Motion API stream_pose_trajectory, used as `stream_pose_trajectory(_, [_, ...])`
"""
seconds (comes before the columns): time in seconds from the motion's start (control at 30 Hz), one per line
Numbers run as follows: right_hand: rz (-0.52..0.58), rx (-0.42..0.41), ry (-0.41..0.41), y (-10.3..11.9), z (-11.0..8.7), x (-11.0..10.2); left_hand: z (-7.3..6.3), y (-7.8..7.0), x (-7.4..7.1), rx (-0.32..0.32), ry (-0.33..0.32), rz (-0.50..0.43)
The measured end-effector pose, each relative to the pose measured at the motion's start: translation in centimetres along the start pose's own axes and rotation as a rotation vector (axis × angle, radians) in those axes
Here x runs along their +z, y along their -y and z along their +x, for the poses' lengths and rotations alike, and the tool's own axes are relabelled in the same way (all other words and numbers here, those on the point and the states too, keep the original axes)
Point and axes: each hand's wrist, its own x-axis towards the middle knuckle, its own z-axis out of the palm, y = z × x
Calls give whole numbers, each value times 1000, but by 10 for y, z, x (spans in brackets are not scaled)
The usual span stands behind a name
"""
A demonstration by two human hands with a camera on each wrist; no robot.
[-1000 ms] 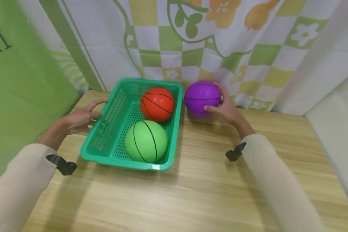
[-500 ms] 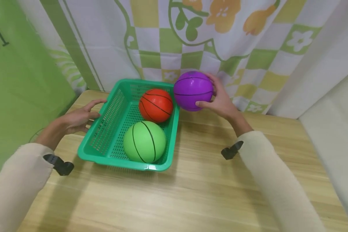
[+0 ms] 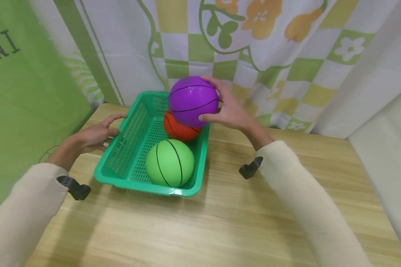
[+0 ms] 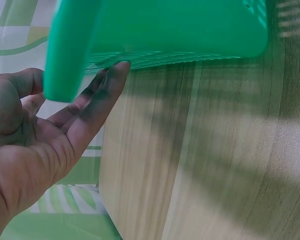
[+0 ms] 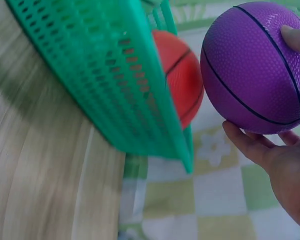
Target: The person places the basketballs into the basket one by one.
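My right hand (image 3: 232, 111) grips a purple ball (image 3: 192, 98) marked with black basketball lines, its thumb on the near side and fingers round the far side. The ball is up over the back right corner of a green plastic basket (image 3: 204, 155), partly covering a red ball (image 3: 175, 128) inside. In the right wrist view the purple ball (image 5: 252, 70) appears beside the basket wall (image 5: 105, 85). A light green ball (image 3: 169, 163) sits in the basket's front right. My left hand (image 3: 95, 137) is at the basket's left rim, fingers fairly straight, the rim (image 4: 65, 75) between thumb and fingers.
The basket stands on a wooden table (image 3: 240, 218). Behind it hangs a checked, flowered curtain (image 3: 200, 48). Green cloth (image 3: 26, 104) hangs on the left, and a pale wall (image 3: 384, 122) lies to the right.
My right hand has lifted the purple ball from the table right of the basket and carried it left, over the red ball. The left hand keeps its place at the rim.
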Motion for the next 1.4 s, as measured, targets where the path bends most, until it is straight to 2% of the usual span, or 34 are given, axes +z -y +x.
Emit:
stream_pose_trajectory(0.23, [-188,-163,122,18,22,33,-3,-1,-1,-5,-12,-5])
stream_pose_trajectory(0.33, [-227,-183,158,22,30,45,0,-2,-1,-5,-7,-8])
stream_pose_trajectory(0.63, [-317,-72,272,23,45,72,4,-3,3,-17,-7,-29])
stream_pose_trajectory(0.93, [-440,-68,404,32,57,95,-2,-3,5,-19,-5,-17])
stream_pose_trajectory(1.13, [-478,-54,421,34,62,98,-7,-6,4,-29,-25,-26])
stream_pose_trajectory(1.4, [-665,16,545,48,74,109,-15,-11,7,-40,-33,-29])
